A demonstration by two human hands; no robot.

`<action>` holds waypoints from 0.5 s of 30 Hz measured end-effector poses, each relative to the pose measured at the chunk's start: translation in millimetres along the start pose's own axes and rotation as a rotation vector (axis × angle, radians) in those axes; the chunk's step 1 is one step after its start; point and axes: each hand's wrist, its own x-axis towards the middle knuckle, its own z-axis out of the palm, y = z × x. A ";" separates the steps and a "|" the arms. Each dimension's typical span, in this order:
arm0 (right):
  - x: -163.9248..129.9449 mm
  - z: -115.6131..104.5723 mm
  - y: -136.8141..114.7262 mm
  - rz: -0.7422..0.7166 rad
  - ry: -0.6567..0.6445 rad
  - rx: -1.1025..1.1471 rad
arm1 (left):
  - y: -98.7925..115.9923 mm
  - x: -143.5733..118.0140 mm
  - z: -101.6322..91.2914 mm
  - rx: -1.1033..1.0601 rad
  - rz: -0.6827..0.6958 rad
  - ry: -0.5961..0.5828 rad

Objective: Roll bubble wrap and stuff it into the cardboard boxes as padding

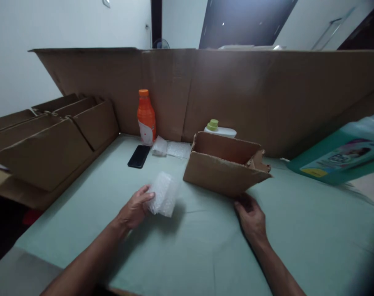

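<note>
Left hand [134, 209] grasping bubble-wrapped bundle [162, 193] above surface [205, 246]. Right hand [250, 213] pinching small cardboard box [225, 166] at near edge; best steady box, keep opening clear.

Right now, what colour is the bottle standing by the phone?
Orange, with an orange cap: the bottle shows best in the head view.

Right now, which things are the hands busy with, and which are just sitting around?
In use: left hand holds bubble-wrapped bundle; right hand touches small cardboard box.

Lying about: orange bottle, black phone, white bottle with green cap, spare bubble wrap, teal package.
</note>
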 end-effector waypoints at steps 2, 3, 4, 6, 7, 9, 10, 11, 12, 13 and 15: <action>-9.3 -5.0 -10.9 0.020 0.038 -0.028 | -18.3 -21.2 0.1 -0.179 -0.157 -0.002; -17.5 -9.0 -18.1 0.019 0.058 -0.051 | -25.5 -28.5 -0.8 -0.196 -0.190 0.020; -28.0 -13.4 -26.8 0.012 0.059 -0.073 | -31.0 -33.9 -2.5 -0.172 -0.193 0.054; -54.9 -20.6 -48.3 -0.004 -0.054 -0.099 | -37.3 -40.1 -7.6 -0.028 -0.121 0.125; -70.2 -21.8 -60.5 -0.011 -0.163 -0.107 | -38.4 -41.2 -10.2 0.074 -0.065 0.154; -100.3 -16.0 -85.2 -0.048 -0.425 -0.122 | -38.4 -40.1 -13.5 0.301 0.036 0.197; -113.6 -8.6 -96.7 -0.091 -0.541 -0.135 | -37.8 -38.4 -13.8 0.410 0.073 0.216; -124.8 1.8 -107.3 -0.155 -0.634 -0.151 | -37.0 -36.3 -13.4 0.498 0.099 0.236; -133.6 14.5 -116.6 -0.236 -0.704 -0.166 | -36.3 -34.1 -12.5 0.557 0.115 0.258; -139.7 29.0 -124.7 -0.323 -0.759 -0.179 | -35.5 -32.0 -11.7 0.587 0.128 0.274; -144.8 59.4 -136.6 -0.486 -0.829 -0.214 | -33.7 -29.6 -11.8 0.564 0.154 0.293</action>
